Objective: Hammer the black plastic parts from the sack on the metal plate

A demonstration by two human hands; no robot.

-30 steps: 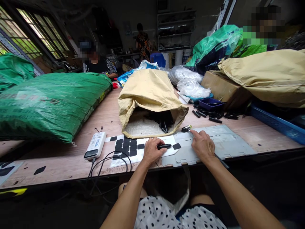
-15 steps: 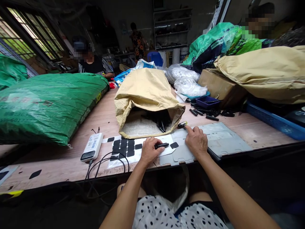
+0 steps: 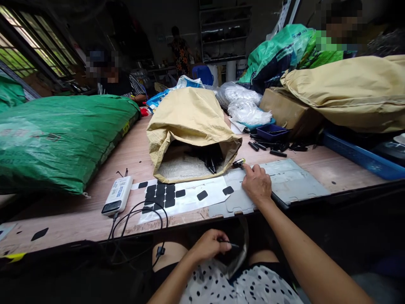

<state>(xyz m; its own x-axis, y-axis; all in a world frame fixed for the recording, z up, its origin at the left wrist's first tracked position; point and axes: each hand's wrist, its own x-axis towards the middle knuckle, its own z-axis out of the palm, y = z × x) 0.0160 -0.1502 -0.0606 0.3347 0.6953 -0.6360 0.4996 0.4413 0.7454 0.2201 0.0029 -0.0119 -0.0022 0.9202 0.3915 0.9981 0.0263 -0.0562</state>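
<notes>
My left hand [image 3: 212, 245] is low over my lap, below the table edge, its fingers closed on a dark pen-shaped piece [image 3: 234, 245]. Only the tip of that piece shows, above the mouth of a pale open bag [image 3: 242, 253]. My right hand [image 3: 257, 182] rests on a grey board [image 3: 292, 179], palm down, index finger stretched out. Its fingertip is at a small silver and black item with a yellowish end [image 3: 238, 163]; whether they touch, I cannot tell. Left of the board lies a white sheet [image 3: 193, 190] with black rounded-square stickers [image 3: 160, 194].
A beige sack [image 3: 190, 114] lies open towards me, black pieces [image 3: 212, 159] inside. At left are a green sack [image 3: 63, 139] and a white power bank [image 3: 117, 195] with black cables. Loose black pieces [image 3: 278, 153], a purple tray [image 3: 272, 131] and a blue tray [image 3: 360, 158] are right. Other people sit beyond.
My left hand has moved down from the sticker sheet to my lap, carrying the black pen-shaped piece. A black sticker now shows where it was. My right hand stays at the small item.
</notes>
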